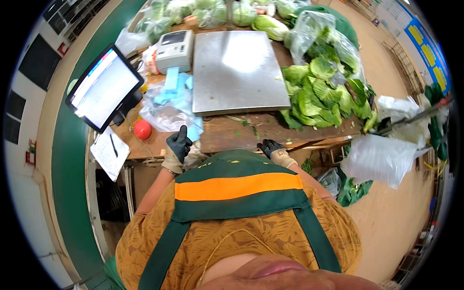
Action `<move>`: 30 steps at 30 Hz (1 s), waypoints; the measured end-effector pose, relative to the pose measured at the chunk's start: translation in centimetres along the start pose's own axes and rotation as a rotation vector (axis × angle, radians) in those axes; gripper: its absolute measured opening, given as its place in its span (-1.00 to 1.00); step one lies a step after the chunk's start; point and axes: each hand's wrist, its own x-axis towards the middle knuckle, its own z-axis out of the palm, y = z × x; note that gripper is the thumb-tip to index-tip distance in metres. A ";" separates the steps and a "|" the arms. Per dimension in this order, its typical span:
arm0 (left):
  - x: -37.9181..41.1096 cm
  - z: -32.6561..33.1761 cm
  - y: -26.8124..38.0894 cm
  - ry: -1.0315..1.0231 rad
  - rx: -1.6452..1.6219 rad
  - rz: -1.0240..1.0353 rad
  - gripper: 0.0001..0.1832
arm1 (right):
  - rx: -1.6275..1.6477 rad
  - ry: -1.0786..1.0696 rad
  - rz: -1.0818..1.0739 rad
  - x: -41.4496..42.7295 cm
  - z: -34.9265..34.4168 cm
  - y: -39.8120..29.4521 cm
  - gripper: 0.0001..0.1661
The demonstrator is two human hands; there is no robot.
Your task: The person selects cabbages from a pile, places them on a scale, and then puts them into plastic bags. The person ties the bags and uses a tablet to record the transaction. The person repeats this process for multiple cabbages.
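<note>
My left hand (177, 144), in a dark-coated glove, hovers by the table's front edge with its fingers curled and one digit raised; nothing shows in it. Close beyond it lie a clear plastic bag (165, 117) and light-blue sheets (173, 87). In a matching glove, my right hand (272, 148) is at the front edge of the wooden table (224, 139), fingers somewhat apart and holding nothing visible. A metal weighing platform (237, 72) stands ahead between the hands. Right of it, loose green cabbage leaves (319, 96) are heaped, some against a clear bag (313, 32).
At left are a monitor (105, 87), a label printer (175, 50), a round red object (142, 129) and written paper with a pen (110, 150). Bagged cabbages (212, 16) line the back, near a metal post (229, 14). Plastic bags (380, 157) hang at right.
</note>
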 end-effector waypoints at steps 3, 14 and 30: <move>-1.0 3.9 0.2 -0.061 0.075 0.045 -0.44 | 0.257 0.105 0.165 -4.4 -1.1 2.2 -0.40; -7.0 24.8 -1.5 -0.544 0.078 0.092 -0.55 | 1.079 0.521 0.535 -23.5 10.9 19.1 -0.54; 0.9 37.6 0.7 -0.621 0.207 0.462 -0.64 | 0.974 0.668 0.583 -13.7 -13.5 24.2 -0.56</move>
